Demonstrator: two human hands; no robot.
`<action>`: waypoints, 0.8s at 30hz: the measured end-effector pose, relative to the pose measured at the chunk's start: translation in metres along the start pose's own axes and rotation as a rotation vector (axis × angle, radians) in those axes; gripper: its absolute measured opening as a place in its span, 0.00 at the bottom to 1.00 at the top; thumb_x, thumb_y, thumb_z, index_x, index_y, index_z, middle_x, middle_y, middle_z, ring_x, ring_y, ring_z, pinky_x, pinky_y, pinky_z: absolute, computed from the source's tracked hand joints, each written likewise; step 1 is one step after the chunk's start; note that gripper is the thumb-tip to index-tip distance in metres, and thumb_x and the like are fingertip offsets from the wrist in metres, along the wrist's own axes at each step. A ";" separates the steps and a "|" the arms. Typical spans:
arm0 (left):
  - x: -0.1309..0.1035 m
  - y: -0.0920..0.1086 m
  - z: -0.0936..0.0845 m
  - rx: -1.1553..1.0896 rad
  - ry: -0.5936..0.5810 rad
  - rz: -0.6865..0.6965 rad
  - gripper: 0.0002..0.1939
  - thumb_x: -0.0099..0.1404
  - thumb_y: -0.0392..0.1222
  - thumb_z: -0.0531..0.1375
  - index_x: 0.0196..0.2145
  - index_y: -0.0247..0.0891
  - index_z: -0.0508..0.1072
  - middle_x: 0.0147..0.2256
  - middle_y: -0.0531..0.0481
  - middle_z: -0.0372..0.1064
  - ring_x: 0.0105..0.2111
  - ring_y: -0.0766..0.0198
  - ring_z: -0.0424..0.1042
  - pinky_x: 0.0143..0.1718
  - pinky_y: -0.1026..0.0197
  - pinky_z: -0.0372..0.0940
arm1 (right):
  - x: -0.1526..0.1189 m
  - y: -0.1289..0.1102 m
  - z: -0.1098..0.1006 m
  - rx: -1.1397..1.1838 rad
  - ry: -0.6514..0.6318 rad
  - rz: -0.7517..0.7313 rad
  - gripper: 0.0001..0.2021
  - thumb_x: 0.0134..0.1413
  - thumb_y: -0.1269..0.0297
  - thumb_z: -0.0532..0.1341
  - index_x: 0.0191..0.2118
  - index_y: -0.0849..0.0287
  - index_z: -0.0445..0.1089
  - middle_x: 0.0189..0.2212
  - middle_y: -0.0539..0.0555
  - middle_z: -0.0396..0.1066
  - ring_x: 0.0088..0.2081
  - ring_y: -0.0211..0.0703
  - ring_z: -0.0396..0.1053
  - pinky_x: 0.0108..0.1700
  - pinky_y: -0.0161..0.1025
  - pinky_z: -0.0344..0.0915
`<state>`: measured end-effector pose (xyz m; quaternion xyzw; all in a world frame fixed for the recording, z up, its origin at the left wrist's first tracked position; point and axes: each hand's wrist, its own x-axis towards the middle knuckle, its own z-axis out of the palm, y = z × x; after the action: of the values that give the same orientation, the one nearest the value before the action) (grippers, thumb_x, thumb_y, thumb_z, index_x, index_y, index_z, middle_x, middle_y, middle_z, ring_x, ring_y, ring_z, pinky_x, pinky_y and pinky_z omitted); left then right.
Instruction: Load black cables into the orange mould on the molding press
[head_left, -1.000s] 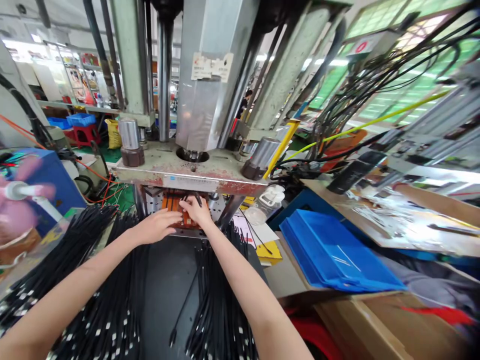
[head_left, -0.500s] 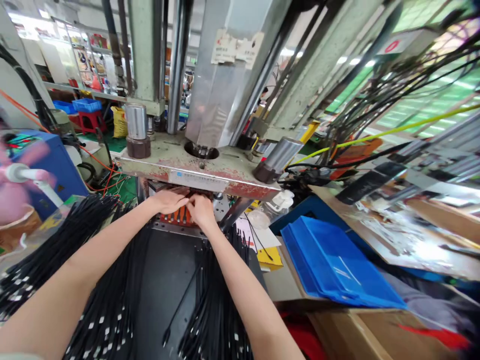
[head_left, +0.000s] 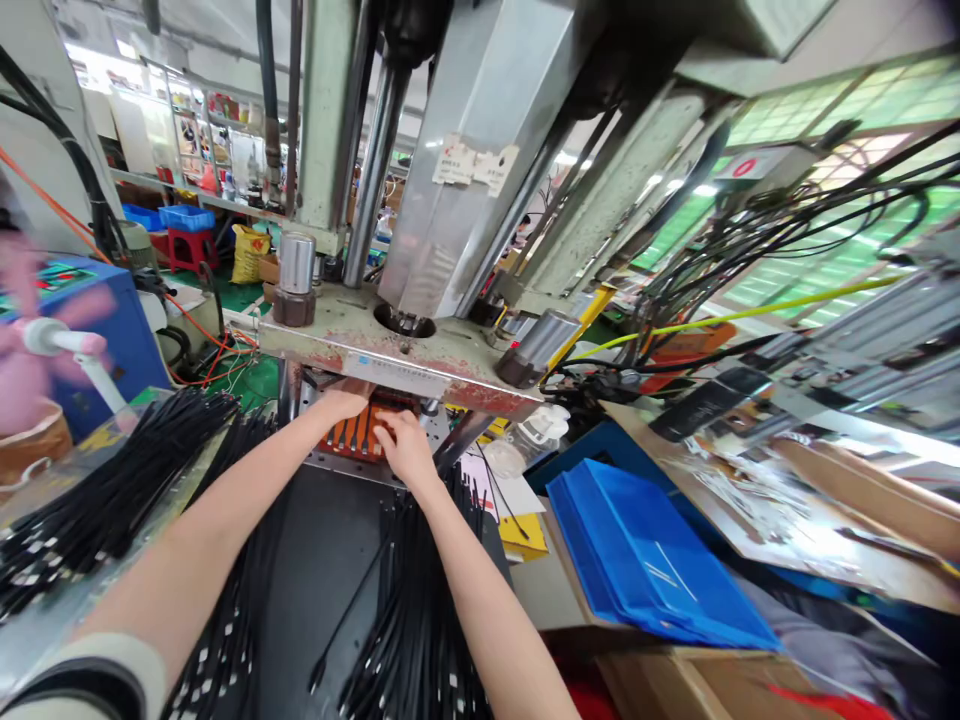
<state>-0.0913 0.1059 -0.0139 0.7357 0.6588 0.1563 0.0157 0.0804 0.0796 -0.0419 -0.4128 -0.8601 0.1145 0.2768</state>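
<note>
Under the plate of a press (head_left: pixel 397 365), an orange-brown mould (head_left: pixel 352 432) holds several black cable ends in its slots. My left hand (head_left: pixel 347 400) reaches over the mould's left side, its fingers hidden beneath the press plate. My right hand (head_left: pixel 401 440) is at the mould's right side, fingers bent and somewhat apart, with nothing visible between them. A bundle of black cables (head_left: pixel 412 600) hangs over the dark table (head_left: pixel 307 560) below my right hand. More black cables (head_left: pixel 112 480) lie at the left, beside and beyond my left forearm.
Blue trays (head_left: pixel 652 560) rest on a cardboard box at the right. A pink fan (head_left: pixel 45 335) stands at the far left, near a blue cabinet (head_left: pixel 127 340). Clear plastic bottle (head_left: pixel 540 430) sits right of the press. Metal press columns (head_left: pixel 461 435) flank the mould.
The view has shifted slightly. My hands have moved apart, my left hand deeper under the plate and my right hand lower, so more of the mould shows between them.
</note>
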 end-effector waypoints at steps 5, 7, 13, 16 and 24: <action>-0.094 -0.024 0.003 0.116 0.101 -0.151 0.21 0.72 0.39 0.40 0.51 0.30 0.66 0.45 0.34 0.70 0.49 0.51 0.69 0.48 0.53 0.64 | -0.070 0.025 -0.018 0.025 0.015 0.010 0.13 0.64 0.65 0.52 0.37 0.59 0.73 0.32 0.55 0.72 0.36 0.43 0.69 0.42 0.38 0.64; -0.125 -0.034 0.007 0.213 0.031 -0.230 0.19 0.70 0.43 0.44 0.45 0.30 0.69 0.44 0.33 0.69 0.47 0.47 0.69 0.44 0.51 0.66 | -0.089 0.030 -0.017 -0.079 -0.195 -0.040 0.11 0.62 0.69 0.53 0.39 0.58 0.73 0.34 0.55 0.72 0.37 0.43 0.71 0.42 0.37 0.64; -0.139 -0.051 0.013 0.182 -0.187 -0.334 0.14 0.64 0.39 0.49 0.37 0.30 0.72 0.41 0.33 0.71 0.41 0.46 0.73 0.38 0.52 0.66 | -0.099 0.028 -0.014 -0.402 -0.515 -0.195 0.13 0.60 0.73 0.54 0.39 0.54 0.75 0.34 0.55 0.72 0.38 0.45 0.72 0.42 0.38 0.63; -0.134 -0.056 0.002 0.109 -0.169 -0.321 0.14 0.66 0.40 0.47 0.38 0.33 0.70 0.36 0.38 0.72 0.36 0.52 0.74 0.36 0.55 0.65 | -0.101 0.026 -0.022 -0.340 -0.428 -0.180 0.14 0.62 0.73 0.52 0.41 0.55 0.75 0.32 0.55 0.73 0.35 0.45 0.73 0.41 0.39 0.65; -0.144 0.006 -0.061 -0.573 0.063 0.131 0.10 0.69 0.44 0.49 0.33 0.38 0.64 0.25 0.56 0.62 0.25 0.69 0.62 0.29 0.67 0.57 | -0.099 -0.042 -0.042 0.414 0.094 -0.262 0.06 0.61 0.64 0.57 0.38 0.55 0.72 0.33 0.53 0.75 0.34 0.40 0.72 0.38 0.37 0.68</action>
<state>-0.1123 -0.0459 0.0155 0.7371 0.5391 0.3594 0.1923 0.1275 -0.0246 -0.0276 -0.2372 -0.8506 0.2322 0.4078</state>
